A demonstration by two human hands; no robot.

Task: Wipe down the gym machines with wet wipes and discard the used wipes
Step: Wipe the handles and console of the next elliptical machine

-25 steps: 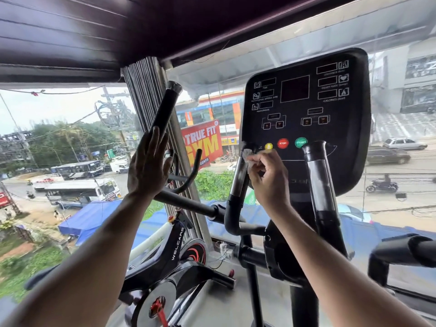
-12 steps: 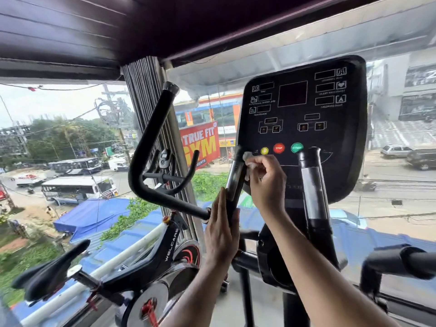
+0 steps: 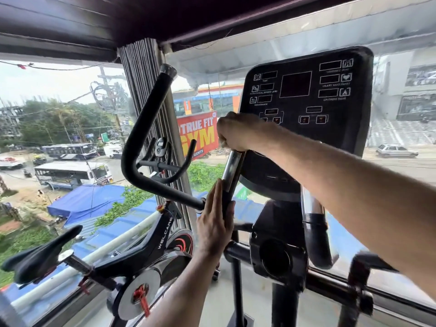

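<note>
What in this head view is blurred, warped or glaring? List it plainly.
Head view: wide-angle bend curves the ceiling and window frame; daylight behind leaves the console dark, labels faint; reflections haze the glass at upper right; motion blur smears the black bracket at lower right; left hand, right hand and chrome bar stay fairly sharp.

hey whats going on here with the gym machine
A person is cleaning a black elliptical trainer by a window. The right hand is curled around the top of the shiny chrome inner handlebar, just below the black console panel with its displays; any wipe in it is hidden. The left hand lies flat with straight fingers against the same bar lower down, steadying it. A black spin bike stands to the left.
</note>
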